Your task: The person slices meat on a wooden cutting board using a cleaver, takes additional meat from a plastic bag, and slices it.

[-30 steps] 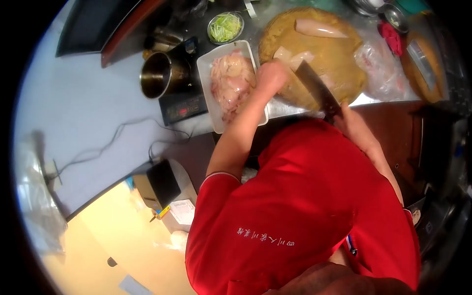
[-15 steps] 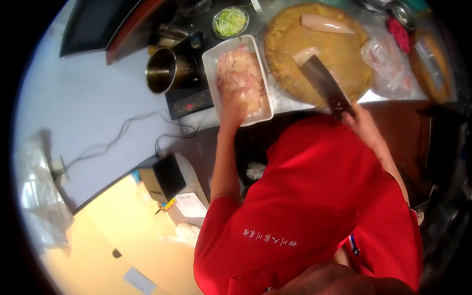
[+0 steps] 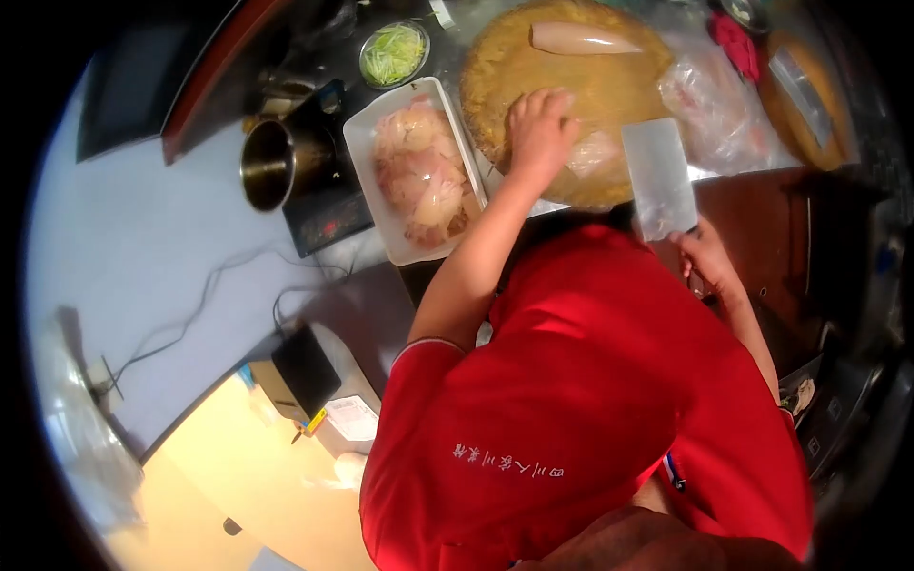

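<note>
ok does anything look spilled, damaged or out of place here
Nothing stands out: the meat lies inside the white tub, the shredded greens sit in their dish, and I see no spill. The cleaver in the right hand shows its broad side to the camera, which seems ordinary.

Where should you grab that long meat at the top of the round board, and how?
Probably by the thick left end of the meat, from above with the left hand: it lies uncovered on the board and narrows to a tip on the right.
</note>
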A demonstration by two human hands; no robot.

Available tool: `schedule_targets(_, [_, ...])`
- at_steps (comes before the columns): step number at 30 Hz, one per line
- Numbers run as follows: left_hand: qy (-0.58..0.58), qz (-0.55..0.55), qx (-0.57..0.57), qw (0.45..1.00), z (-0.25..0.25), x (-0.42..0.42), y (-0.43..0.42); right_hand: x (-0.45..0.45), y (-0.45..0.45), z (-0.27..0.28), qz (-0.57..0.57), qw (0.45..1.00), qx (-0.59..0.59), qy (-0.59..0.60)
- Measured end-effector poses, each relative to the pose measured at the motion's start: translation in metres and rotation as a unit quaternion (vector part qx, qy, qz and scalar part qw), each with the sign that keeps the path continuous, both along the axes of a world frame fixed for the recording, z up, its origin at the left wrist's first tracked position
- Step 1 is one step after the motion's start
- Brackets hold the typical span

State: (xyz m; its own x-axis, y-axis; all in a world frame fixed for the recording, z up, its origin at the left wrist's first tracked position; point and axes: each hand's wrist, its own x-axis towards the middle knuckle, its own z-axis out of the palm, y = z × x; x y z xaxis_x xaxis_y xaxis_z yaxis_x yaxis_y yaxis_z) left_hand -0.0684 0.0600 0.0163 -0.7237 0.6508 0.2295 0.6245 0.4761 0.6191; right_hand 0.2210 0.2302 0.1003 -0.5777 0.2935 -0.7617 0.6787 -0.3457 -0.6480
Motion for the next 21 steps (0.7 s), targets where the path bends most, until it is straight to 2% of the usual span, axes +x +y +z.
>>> schedule_targets(2, [0.043, -0.048, -0.057, 0.996, 0.007, 0.018, 0.003, -0.014, -0.011, -0.009, -0.003, 1.000, -0.022, 0.015])
schedule_targets(5, [-0.008, -0.046, -0.047, 0.998, 0.018, 0.046, 0.006, -0.046, -0.025, -0.027, 0.028, 0.999, -0.022, 0.040])
schedule_targets(7, [-0.002, -0.016, -0.032, 0.999, 0.011, 0.057, 0.009, -0.065, -0.038, -0.027, 0.034, 0.997, -0.045, 0.046])
schedule_targets(10, [-0.034, 0.023, -0.010, 0.999, 0.007, 0.057, 0.006, -0.089, -0.053, -0.004, 0.067, 0.998, 0.008, 0.021])
schedule_targets(12, [-0.040, 0.047, 0.023, 0.998, 0.009, 0.052, -0.002, -0.100, -0.057, -0.001, 0.114, 0.993, -0.004, 0.040])
schedule_targets(15, [-0.009, 0.116, 0.022, 0.993, 0.017, 0.038, -0.029, -0.124, -0.069, 0.010, 0.186, 0.981, 0.006, 0.057])
schedule_targets(18, [0.040, 0.183, 0.079, 0.979, 0.026, 0.018, -0.070, -0.148, -0.085, 0.023, 0.233, 0.969, 0.021, 0.085])
schedule_targets(21, [-0.056, 0.286, 0.062, 0.955, 0.015, -0.011, -0.114, -0.154, -0.087, 0.037, 0.233, 0.966, 0.049, 0.102])
